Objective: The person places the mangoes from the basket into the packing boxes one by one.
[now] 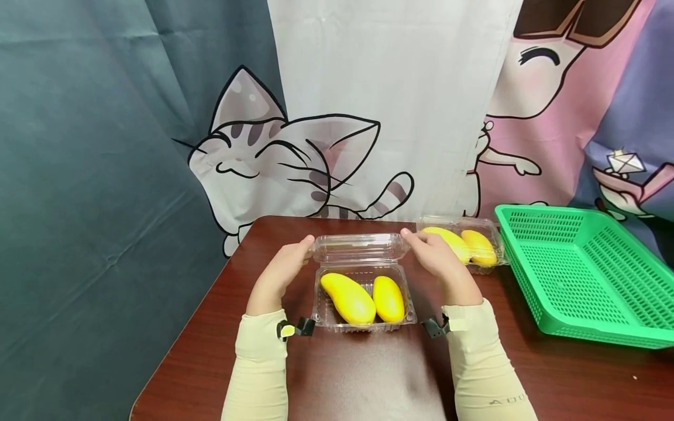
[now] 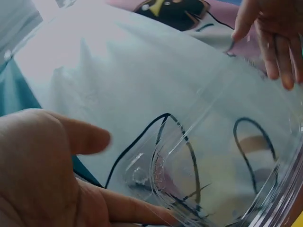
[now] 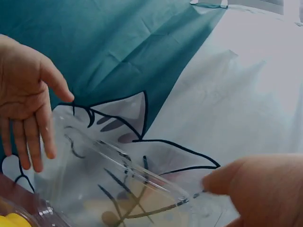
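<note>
A clear plastic clamshell box (image 1: 317,301) stands on the table with its lid (image 1: 360,248) raised at the back. Two yellow mangoes lie in its base, a long curved mango (image 1: 348,298) on the left and a shorter mango (image 1: 388,299) on the right. My left hand (image 1: 281,269) is at the lid's left end, its fingers extended and its thumb apart from them in the left wrist view. At the lid's right end is my right hand (image 1: 436,257), whose straight fingers (image 2: 283,61) show in the left wrist view.
Behind my right hand, a second clear box (image 1: 487,225) holds two more yellow mangoes (image 1: 479,247). A green plastic basket (image 1: 590,280) stands at the right of the brown table (image 1: 363,374). A curtain with cartoon prints (image 1: 389,88) hangs behind the table.
</note>
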Demonstrator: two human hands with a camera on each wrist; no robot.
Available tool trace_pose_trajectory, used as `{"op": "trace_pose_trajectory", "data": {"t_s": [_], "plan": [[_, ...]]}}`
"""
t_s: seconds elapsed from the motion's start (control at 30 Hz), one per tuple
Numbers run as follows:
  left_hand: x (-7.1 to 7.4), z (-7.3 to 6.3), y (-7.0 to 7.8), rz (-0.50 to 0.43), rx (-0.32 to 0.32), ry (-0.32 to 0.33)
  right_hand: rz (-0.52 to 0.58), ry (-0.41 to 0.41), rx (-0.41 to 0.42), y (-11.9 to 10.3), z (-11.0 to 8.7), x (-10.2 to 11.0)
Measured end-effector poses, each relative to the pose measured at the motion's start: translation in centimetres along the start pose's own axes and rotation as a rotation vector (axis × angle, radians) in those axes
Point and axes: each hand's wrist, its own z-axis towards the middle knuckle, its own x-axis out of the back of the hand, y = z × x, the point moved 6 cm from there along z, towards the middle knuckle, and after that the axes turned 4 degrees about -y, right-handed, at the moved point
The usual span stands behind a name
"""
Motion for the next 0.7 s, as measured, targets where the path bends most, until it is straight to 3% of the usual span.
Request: {"op": "trace_pose_trajectory", "data": {"t_s": [0.1,0.17,0.3,0.5,0.7], "plan": [[-0.2,0.0,0.3,0.153,0.032,0.059,-0.057,-0.032,0.054,-0.1,0.2,-0.4],[-0.7,0.2,0.4,0.179,0.031,0.063,-0.042,-0.054,0.077,0.1,0.5,-0.8],[-1.6,1.3,-0.2,0.115,0.011,0.079,0.016,-0.057,0.103,0.8,1.4,-1.5],[-2.2,3.8,-2.4,0.006,-0.015,0.151,0.193,-0.06,0.136,2.4,3.4,-3.4],[-2.6,6.2,-4.7,0.028,-0.092,0.21,0.343,-0.053,0.168,4.3,5.0,-5.5]]}}
